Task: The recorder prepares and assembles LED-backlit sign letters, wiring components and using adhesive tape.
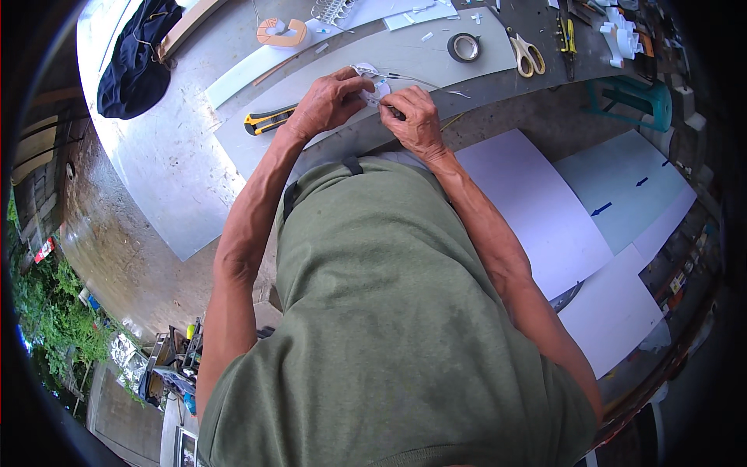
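Observation:
Over the near edge of the work table, my left hand [331, 101] has its fingers curled and closed on a small white piece [377, 93] with thin leads. My right hand [414, 121] is closed in a pinch just to the right of that piece; what its fingertips grip is hidden. Thin wires [424, 81] run from the white piece to the right and end in loose tips. Beside my left wrist lies a yellow and black utility knife [268, 120]. Under both hands is a pale grey sheet [342, 74] on the table.
A black tape roll [464, 47], scissors [529, 57] and yellow-handled pliers [569, 37] lie at the right. An orange tape dispenser [281, 33] stands behind. Dark cloth [140, 62] is at the far left. Large white sheets [529, 210] and a green stool [634, 103] are at the right.

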### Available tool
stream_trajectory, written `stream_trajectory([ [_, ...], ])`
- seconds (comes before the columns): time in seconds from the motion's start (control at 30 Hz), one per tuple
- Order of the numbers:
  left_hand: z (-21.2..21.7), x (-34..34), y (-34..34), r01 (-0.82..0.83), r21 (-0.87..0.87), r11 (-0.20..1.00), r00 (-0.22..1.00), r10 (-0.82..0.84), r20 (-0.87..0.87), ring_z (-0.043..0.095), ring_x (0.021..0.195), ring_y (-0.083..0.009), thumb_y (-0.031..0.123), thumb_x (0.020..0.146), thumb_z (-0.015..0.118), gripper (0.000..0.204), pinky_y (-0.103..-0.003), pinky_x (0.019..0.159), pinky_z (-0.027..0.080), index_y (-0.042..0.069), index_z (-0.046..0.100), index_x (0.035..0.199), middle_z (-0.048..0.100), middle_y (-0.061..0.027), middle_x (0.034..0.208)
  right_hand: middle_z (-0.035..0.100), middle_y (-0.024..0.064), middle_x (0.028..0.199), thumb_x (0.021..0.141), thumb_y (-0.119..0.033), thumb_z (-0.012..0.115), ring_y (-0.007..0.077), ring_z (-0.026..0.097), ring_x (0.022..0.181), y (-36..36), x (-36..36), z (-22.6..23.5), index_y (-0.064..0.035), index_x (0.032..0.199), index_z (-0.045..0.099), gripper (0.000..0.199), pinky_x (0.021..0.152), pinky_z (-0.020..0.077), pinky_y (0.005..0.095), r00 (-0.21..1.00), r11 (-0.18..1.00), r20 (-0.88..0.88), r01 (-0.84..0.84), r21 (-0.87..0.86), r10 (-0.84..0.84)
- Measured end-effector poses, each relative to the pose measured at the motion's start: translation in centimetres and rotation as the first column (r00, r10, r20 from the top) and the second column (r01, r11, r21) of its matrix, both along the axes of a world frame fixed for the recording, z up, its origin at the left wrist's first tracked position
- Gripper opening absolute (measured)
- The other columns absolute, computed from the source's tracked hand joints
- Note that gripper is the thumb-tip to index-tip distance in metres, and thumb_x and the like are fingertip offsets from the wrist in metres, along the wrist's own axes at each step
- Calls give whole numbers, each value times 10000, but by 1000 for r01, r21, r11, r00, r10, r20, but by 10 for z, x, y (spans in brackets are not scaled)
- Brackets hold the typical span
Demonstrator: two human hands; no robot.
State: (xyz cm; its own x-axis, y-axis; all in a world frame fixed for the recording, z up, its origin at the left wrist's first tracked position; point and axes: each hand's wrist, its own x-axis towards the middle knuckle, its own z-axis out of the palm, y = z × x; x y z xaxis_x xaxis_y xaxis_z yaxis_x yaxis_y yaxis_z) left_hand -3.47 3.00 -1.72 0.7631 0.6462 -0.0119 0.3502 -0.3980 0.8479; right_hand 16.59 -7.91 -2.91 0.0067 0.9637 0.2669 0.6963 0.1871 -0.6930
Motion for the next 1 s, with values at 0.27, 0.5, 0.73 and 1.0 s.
stream_trajectory([
  [0.27,-3,1,1,59,77,995,998,-58,-11,687,860,-291,91,836,814,233,-411,757,566,110,766,1063,648,-95,971,701,34,896,792,-85,803,246,669,900,1,1,-3,-101,912,739,136,843,515,403,999,1000,-38,0,-4,0],
  [0.5,-1,1,1,84,114,990,996,-84,-12,681,851,-311,76,826,804,209,-424,757,564,92,756,1028,636,-106,955,704,47,911,801,-101,805,254,668,908,2,3,0,-96,933,743,146,847,516,411,999,999,-33,-21,-44,20],
  [0.73,-2,4,4,106,101,989,994,-106,-6,674,815,-305,40,809,785,178,-423,745,558,60,739,979,624,-107,925,728,126,942,804,-127,812,310,692,889,12,25,20,-21,1026,744,255,835,567,421,989,951,-94,-138,-276,116],
  [1.0,-3,4,4,105,106,989,994,-108,19,671,802,-301,40,815,778,157,-417,728,554,54,743,966,641,-110,930,763,173,945,874,-18,716,260,750,818,19,49,44,8,1072,761,205,753,590,364,921,660,-308,-79,-747,-239],
])
